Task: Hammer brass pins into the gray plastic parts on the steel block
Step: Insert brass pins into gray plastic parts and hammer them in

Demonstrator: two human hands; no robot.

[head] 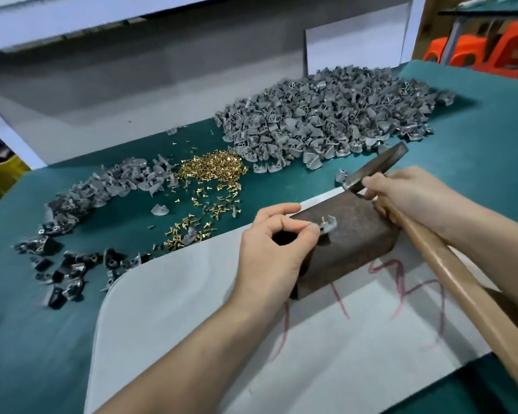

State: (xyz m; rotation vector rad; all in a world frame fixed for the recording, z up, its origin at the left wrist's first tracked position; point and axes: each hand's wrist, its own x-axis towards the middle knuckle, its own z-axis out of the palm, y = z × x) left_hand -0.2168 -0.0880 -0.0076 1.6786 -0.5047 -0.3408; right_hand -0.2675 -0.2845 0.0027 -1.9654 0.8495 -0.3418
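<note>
Head view: the steel block [353,243] sits right of centre on a white sheet [177,318] with red scribbles [407,283]; the sheet's rounded corner lies at lower left, with bare green mat [27,339] beyond it. The left hand [277,246] rests at the block's left edge, thumb and forefinger pinching a gray part [329,225] on the block's top; a pin [323,219] stands upright in the part. The right hand [401,191] is curled round the hammer [449,264] high on the handle; the head is over the block's far end. Loose brass pins [213,167] lie heaped at centre, thinning toward the sheet's edge; a big pile [326,115] of gray parts fills the upper right, a smaller pile [117,183] the left, dark parts [60,264] the lower left. Orange stools [491,49] stand at top right.
</note>
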